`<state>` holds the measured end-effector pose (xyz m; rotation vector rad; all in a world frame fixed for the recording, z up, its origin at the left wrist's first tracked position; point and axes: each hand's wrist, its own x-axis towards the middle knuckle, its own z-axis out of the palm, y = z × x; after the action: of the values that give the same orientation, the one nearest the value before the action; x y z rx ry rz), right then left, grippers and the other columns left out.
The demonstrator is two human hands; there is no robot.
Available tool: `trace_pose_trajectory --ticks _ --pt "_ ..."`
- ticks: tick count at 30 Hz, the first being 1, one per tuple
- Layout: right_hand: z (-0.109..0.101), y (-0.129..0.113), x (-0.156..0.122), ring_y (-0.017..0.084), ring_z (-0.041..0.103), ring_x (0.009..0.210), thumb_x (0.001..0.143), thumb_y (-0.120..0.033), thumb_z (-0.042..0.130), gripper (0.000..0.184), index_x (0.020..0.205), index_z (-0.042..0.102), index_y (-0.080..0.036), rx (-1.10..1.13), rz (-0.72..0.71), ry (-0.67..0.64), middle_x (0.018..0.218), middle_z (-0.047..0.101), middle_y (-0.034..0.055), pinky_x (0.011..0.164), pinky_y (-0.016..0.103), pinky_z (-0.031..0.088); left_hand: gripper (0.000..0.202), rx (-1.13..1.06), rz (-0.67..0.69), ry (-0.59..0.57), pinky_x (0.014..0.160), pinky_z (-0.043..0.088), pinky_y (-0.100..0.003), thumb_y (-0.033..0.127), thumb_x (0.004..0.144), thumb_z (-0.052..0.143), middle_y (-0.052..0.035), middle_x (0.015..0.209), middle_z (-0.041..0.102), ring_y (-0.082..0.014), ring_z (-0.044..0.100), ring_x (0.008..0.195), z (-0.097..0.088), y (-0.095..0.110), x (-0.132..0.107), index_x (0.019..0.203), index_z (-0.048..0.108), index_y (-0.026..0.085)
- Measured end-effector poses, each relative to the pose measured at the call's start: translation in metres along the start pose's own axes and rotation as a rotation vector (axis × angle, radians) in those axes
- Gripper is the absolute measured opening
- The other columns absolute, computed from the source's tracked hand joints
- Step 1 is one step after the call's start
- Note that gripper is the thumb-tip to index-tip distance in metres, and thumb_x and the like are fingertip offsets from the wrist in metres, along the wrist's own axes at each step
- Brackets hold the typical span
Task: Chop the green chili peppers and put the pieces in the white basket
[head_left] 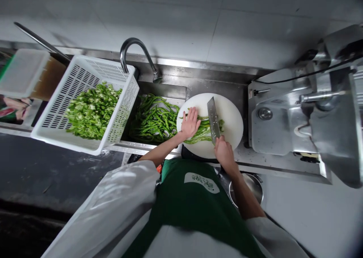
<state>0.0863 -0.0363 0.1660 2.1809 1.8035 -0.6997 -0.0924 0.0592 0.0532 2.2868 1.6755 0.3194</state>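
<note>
A round white cutting board (232, 118) lies on the steel counter beside the sink. A bundle of long green peppers (202, 131) lies across it. My left hand (190, 122) presses flat on the peppers, fingers stretched out. My right hand (224, 152) grips the handle of a cleaver (213, 119), whose blade rests on the peppers just right of my left hand. A heap of whole green peppers (154, 118) fills the sink to the left.
A white slotted basket (85, 73) holding chopped green peppers (92, 112) sits tilted on the sink's left edge. A curved tap (136, 48) stands behind. A steel machine (306, 114) takes up the right. A metal pot (252, 186) sits below the counter.
</note>
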Motion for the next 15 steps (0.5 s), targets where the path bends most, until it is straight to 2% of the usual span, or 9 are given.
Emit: trace_pose_trajectory --ticks 3,7,11,15 --pt "0.007 -0.006 -0.005 0.028 0.074 0.102 0.11 -0.022 0.03 0.033 0.124 0.057 -0.01 -0.007 -0.012 -0.057 0.107 0.074 0.02 0.086 0.032 0.05 0.068 0.024 0.05 -0.075 0.132 0.005 -0.064 0.04 0.109 0.024 -0.0189 0.174 0.022 -0.0328 0.012 0.165 0.019 0.001 -0.01 0.166 0.028 0.004" --pt "0.024 -0.012 0.011 0.026 0.074 0.106 0.108 -0.017 0.034 0.03 0.125 0.056 -0.007 0.008 -0.016 -0.087 0.111 0.074 0.0214 0.088 0.031 0.05 0.068 0.035 0.078 -0.101 0.132 0.005 -0.065 0.041 0.109 0.026 -0.02 0.173 0.026 -0.0325 0.016 0.164 0.034 0.004 -0.014 0.167 0.027 0.004" --pt "0.042 -0.021 0.032 0.026 0.074 0.11 0.107 -0.012 0.032 0.032 0.128 0.055 -0.004 -0.002 0.014 -0.069 0.111 0.074 0.0232 0.09 0.029 0.051 0.067 0.064 0.078 -0.122 0.132 0.004 -0.065 0.038 0.109 0.026 -0.0222 0.171 0.03 -0.0331 0.017 0.164 0.03 0.004 -0.01 0.166 0.029 0.002" --pt "0.049 -0.016 0.04 0.028 0.074 0.108 0.109 -0.017 0.032 0.033 0.128 0.055 -0.003 0.0 0.015 -0.022 0.112 0.074 0.024 0.09 0.032 0.052 0.074 0.123 0.109 -0.172 0.129 0.003 -0.071 0.047 0.107 0.036 -0.0262 0.164 0.042 -0.0411 0.017 0.162 0.017 0.001 -0.005 0.163 0.033 -0.002"
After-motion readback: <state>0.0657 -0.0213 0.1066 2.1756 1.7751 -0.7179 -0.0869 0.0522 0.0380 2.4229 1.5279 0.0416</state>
